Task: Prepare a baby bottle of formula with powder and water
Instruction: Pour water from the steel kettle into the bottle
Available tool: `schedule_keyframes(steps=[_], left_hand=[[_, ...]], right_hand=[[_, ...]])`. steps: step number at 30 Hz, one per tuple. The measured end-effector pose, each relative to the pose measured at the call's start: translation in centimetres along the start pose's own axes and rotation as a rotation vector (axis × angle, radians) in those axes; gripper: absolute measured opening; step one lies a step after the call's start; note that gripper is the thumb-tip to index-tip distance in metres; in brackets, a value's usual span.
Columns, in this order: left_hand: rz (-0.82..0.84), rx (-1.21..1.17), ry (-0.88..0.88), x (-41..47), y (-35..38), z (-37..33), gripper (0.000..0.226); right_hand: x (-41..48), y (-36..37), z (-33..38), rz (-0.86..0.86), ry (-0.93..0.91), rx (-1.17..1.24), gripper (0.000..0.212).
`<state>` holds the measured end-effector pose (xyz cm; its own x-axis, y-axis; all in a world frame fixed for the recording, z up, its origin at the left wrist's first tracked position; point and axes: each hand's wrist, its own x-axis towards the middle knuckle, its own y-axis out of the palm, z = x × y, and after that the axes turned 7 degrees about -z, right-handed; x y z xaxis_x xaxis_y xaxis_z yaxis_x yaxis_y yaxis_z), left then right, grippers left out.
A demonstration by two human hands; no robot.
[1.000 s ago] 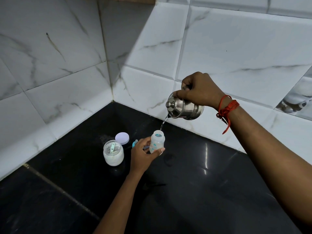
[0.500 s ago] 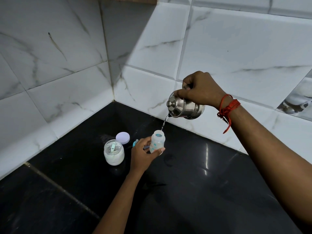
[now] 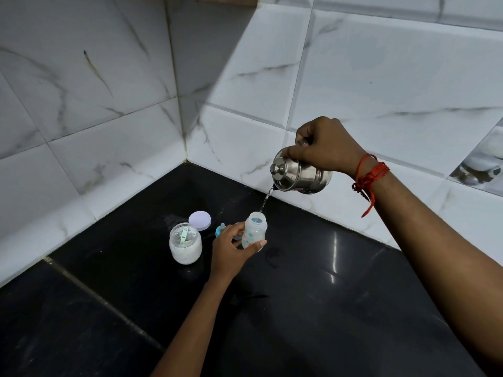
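A small clear baby bottle stands open on the black counter. My left hand grips its lower body from the left. My right hand holds a steel kettle tilted above and to the right of the bottle. A thin stream of water runs from the spout into the bottle's mouth. To the left stands an open glass jar of white powder with a pale green scoop resting inside.
The jar's lilac lid lies behind it on the counter. A blue bottle cap piece peeks out behind my left hand. White marble-look tiled walls meet in a corner behind the counter.
Both hands hold nearly the same pose while the water keeps pouring. The kettle stays tilted over the bottle.
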<state>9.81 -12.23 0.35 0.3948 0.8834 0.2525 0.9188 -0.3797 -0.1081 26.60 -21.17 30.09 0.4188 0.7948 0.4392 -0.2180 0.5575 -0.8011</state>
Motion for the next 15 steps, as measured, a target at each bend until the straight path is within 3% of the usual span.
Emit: schedule_keyframes(steps=[15], left_hand=[[-0.014, 0.018, -0.011, -0.27, -0.07, 0.97, 0.061]], right_hand=[[-0.13, 0.24, 0.14, 0.02, 0.009, -0.01, 0.046]])
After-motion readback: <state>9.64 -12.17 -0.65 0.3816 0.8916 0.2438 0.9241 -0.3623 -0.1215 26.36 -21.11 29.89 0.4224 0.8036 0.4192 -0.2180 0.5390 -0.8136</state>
